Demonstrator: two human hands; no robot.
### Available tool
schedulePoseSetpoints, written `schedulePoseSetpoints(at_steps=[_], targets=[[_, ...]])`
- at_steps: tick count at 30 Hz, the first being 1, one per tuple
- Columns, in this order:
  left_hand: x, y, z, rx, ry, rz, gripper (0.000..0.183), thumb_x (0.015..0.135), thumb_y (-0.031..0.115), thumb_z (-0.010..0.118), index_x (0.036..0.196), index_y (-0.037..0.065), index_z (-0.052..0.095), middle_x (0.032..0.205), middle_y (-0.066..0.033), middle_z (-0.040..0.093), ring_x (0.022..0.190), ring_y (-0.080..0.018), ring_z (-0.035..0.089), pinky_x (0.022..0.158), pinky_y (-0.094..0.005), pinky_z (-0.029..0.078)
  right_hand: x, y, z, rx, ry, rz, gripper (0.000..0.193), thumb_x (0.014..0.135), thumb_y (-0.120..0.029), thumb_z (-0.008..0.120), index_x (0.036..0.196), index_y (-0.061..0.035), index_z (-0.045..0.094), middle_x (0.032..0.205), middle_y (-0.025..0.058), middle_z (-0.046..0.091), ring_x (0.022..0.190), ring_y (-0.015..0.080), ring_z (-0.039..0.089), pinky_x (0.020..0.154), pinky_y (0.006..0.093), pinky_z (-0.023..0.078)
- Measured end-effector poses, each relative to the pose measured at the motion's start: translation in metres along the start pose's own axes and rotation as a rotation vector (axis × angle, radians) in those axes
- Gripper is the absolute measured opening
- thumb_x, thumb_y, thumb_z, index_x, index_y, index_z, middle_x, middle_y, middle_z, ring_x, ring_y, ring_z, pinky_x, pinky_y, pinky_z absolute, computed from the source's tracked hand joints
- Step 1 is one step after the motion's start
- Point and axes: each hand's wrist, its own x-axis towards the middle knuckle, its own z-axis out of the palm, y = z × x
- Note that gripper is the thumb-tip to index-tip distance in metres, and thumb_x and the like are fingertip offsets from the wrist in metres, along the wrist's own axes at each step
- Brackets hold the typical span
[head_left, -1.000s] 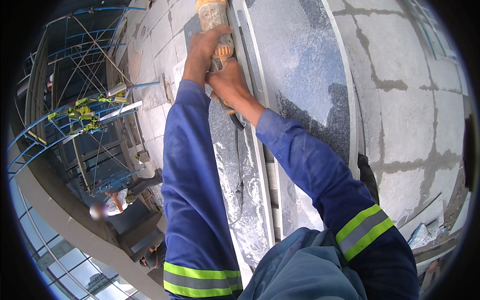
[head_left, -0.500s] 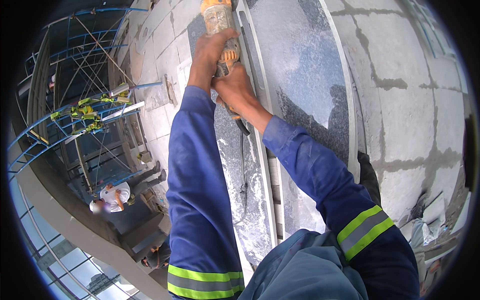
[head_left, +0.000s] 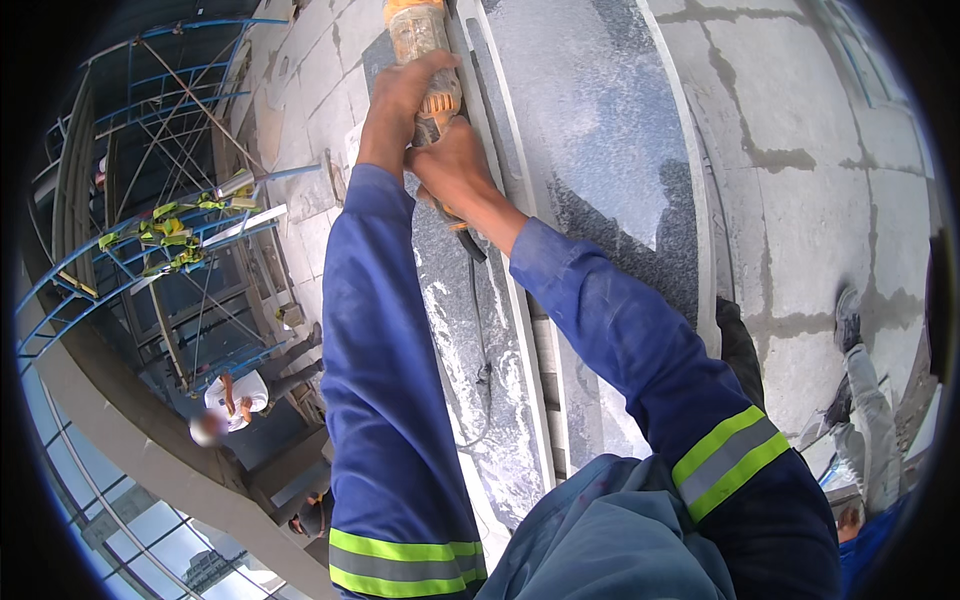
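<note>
Both hands grip a dusty orange corded angle grinder [head_left: 418,42], whose front end is cut off by the upper edge of the view. My left hand [head_left: 402,98] wraps around the body of the grinder. Just behind it, my right hand [head_left: 452,165] is closed around the rear grip. A black cord [head_left: 475,300] trails from the tool's back end over a dark grey stone slab [head_left: 455,345] with white dust on it. To the right lies a second, wider stone slab [head_left: 600,110] with a pale edge and my shadow across it.
Pale paving [head_left: 800,230] with grey joints extends to the right, where another person's shoe and leg [head_left: 850,330] show. Blue scaffolding [head_left: 150,220] with yellow-green straps stands at left. A person in a white top [head_left: 235,400] is farther off, below it.
My hands and the grinder have shifted slightly left. At right, another person's leg and shoe have come onto the paving. The person in white has shifted a little.
</note>
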Motion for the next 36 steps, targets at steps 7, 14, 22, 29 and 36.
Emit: schedulePoseSetpoints(at_steps=[7, 14, 22, 29, 36], targets=[[-0.001, -0.002, -0.001, 0.000, 0.028, 0.012, 0.069, 0.082, 0.030, 0.096, 0.132, -0.011, 0.075, 0.110, -0.0201, 0.081, 0.086, -0.0308, 0.081, 0.076, -0.0441, 0.066, -0.002, 0.001, 0.003, 0.035, 0.012, 0.001, 0.023, 0.093, -0.004, 0.083, 0.108, 0.0060, 0.070, 0.088, 0.0148, 0.076, 0.062, 0.0237, 0.075, 0.050, 0.0385, 0.056], [-0.004, -0.007, -0.001, -0.013, 0.034, 0.027, 0.068, 0.080, 0.031, 0.096, 0.128, -0.012, 0.075, 0.110, -0.0220, 0.081, 0.085, -0.0321, 0.081, 0.075, -0.0458, 0.066, -0.010, -0.002, -0.007, -0.026, -0.092, 0.050, 0.059, 0.092, -0.011, 0.086, 0.135, 0.0152, 0.055, 0.107, 0.0291, 0.078, 0.080, 0.0350, 0.085, 0.063, 0.0424, 0.069], [-0.008, -0.001, -0.002, 0.019, 0.001, -0.026, 0.070, 0.085, 0.029, 0.096, 0.138, -0.010, 0.073, 0.112, -0.0182, 0.081, 0.088, -0.0292, 0.080, 0.079, -0.0435, 0.067, -0.008, 0.003, -0.006, 0.002, -0.078, 0.005, 0.059, 0.091, -0.012, 0.088, 0.132, 0.0153, 0.056, 0.104, 0.0281, 0.079, 0.076, 0.0340, 0.084, 0.061, 0.0417, 0.067], [0.000, -0.002, -0.002, 0.029, 0.009, -0.003, 0.070, 0.084, 0.028, 0.096, 0.138, -0.011, 0.073, 0.111, -0.0180, 0.080, 0.087, -0.0291, 0.080, 0.077, -0.0432, 0.067, 0.003, 0.008, -0.004, -0.021, -0.075, -0.008, 0.061, 0.091, -0.015, 0.089, 0.132, 0.0159, 0.057, 0.104, 0.0271, 0.080, 0.073, 0.0340, 0.084, 0.062, 0.0418, 0.068], [0.008, -0.010, -0.003, -0.031, 0.015, 0.005, 0.069, 0.083, 0.029, 0.096, 0.134, -0.011, 0.074, 0.110, -0.0188, 0.081, 0.084, -0.0300, 0.080, 0.075, -0.0441, 0.066, 0.008, 0.008, -0.004, -0.026, -0.094, 0.007, 0.062, 0.092, -0.016, 0.090, 0.134, 0.0162, 0.057, 0.104, 0.0262, 0.081, 0.076, 0.0339, 0.085, 0.064, 0.0417, 0.069]])
